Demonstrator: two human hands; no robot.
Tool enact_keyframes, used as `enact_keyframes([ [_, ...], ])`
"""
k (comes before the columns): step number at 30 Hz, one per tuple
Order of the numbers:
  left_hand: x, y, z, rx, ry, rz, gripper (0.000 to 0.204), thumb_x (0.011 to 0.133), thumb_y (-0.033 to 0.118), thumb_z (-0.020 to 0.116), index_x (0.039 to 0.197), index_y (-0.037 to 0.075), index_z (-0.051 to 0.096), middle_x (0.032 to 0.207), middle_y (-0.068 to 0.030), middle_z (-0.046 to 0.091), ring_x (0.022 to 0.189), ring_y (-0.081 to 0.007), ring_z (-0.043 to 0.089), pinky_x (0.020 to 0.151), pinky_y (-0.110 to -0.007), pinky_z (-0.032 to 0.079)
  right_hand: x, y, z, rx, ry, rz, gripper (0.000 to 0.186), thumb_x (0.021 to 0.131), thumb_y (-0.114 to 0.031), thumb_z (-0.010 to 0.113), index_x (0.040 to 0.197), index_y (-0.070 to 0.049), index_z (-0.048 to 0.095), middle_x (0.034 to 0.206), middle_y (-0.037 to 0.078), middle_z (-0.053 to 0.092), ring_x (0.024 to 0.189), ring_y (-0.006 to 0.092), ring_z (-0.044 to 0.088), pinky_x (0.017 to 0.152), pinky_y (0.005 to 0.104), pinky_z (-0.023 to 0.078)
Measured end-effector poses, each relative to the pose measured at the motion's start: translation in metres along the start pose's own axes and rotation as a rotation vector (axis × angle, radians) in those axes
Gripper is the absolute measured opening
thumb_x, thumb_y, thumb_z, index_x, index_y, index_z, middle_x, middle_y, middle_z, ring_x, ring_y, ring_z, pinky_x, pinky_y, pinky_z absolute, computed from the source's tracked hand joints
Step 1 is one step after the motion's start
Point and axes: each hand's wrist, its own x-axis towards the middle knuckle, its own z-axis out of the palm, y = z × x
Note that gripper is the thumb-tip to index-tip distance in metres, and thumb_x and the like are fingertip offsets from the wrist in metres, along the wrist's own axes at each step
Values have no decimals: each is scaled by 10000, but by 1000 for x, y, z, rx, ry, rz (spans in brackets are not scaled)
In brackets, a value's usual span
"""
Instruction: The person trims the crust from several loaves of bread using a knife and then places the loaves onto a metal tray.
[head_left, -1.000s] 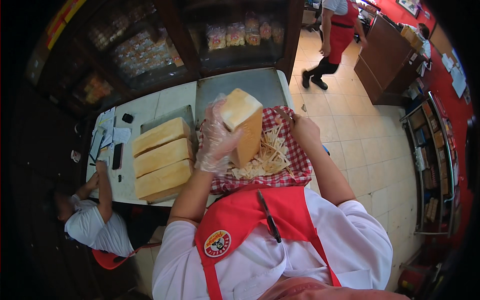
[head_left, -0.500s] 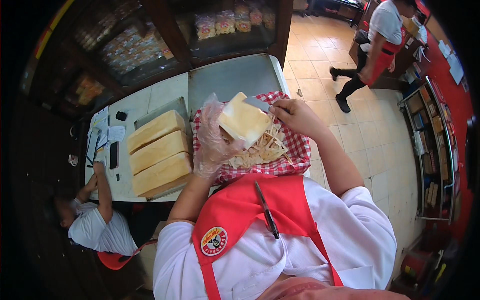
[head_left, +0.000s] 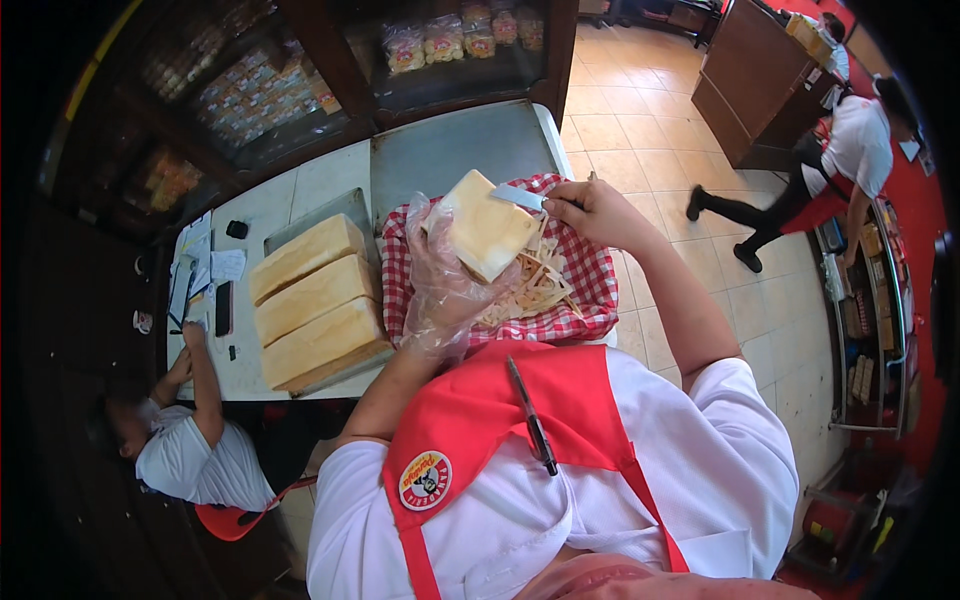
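Observation:
My left hand [head_left: 450, 290], in a clear plastic glove, is closed round a bread loaf [head_left: 482, 225], whose pale square end faces up. My right hand [head_left: 595, 215], bare, grips a knife [head_left: 518, 197] with its blade lying along the end's far right edge. Both hands are above a basket lined with red-and-white checked cloth [head_left: 590, 312], where thin pale strips [head_left: 545, 290] of bread lie. To the left, three long loaves [head_left: 310, 295] rest on a metal tray [head_left: 308, 212].
A seated person [head_left: 200, 450] writes at the left of the table [head_left: 320, 170]. Behind stand a metal sheet [head_left: 460, 140] and a glass-doored cabinet [head_left: 360, 70]. On the right are a co-worker [head_left: 840, 160] bending forward, a wooden counter [head_left: 740, 80] and a wheeled rack [head_left: 865, 320].
The loaf's top has tipped toward me, showing its square end. My right hand has brought the knife up onto it. The co-worker has walked rightward to the rack and bent down.

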Motion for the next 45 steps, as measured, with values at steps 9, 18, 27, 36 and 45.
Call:
enact_keyframes([
  [9,-3,0,5,70,47,-130,1012,615,375,866,1352,45,255,1273,-299,326,1168,-490,396,907,-574,422,4,17,11,-85,74,-236,231,930,-220,549,967,-15,648,703,145,625,637,260,590,647,371,468],
  [18,6,1,8,46,36,-190,1013,594,360,880,1341,6,294,1264,-302,347,1133,-484,427,897,-561,432,7,10,12,106,-7,-83,257,950,-234,548,958,6,641,721,94,597,682,160,521,691,340,454],
  [27,14,-65,10,-366,27,-441,1016,689,358,829,1414,-15,222,1359,-253,351,1226,-345,448,1000,-427,410,-11,22,9,287,-209,2,224,935,-206,562,975,-10,662,881,101,673,850,203,633,802,323,487],
  [36,-16,-23,11,-1789,124,-1569,698,904,543,450,1418,88,324,1415,-143,405,1296,-307,411,1088,-491,319,28,60,67,1299,25,384,338,985,-280,436,1141,-5,556,1096,91,606,1016,209,589,892,356,480],
  [45,-21,-46,19,-1693,-99,-1268,719,806,205,614,1429,74,281,1342,-163,452,1176,-295,519,990,-429,444,38,18,64,1419,-75,91,247,962,-210,503,972,18,598,901,72,613,831,151,588,798,288,491],
])
